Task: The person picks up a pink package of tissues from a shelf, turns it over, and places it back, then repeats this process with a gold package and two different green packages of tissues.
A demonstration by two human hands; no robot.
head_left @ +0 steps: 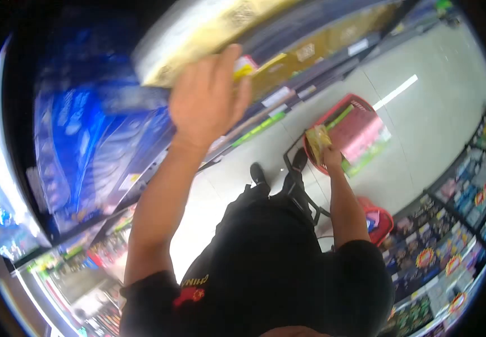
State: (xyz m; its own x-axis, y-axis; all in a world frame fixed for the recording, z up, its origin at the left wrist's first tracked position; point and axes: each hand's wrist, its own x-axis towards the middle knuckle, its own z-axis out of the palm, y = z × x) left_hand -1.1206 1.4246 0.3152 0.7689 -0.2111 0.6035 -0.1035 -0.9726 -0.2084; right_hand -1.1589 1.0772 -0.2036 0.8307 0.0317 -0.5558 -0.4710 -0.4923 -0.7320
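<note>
My left hand (206,98) reaches up to the shelf, its fingers extended against the lower edge of a white and yellow box (198,42). A small red and yellow tag (245,66) shows beside its fingertips. Lower down on the right, my right hand (331,157) is closed on a yellow packet (318,138) over a red basket (348,100). A pink package (357,130) and something green lie in the basket, next to the packet.
Blue packages (80,140) fill the shelf at the left. A second red basket (384,226) with items stands behind my right forearm. Shelves of small goods (439,247) curve along the lower right. My shoes are on the pale tiled floor (423,129).
</note>
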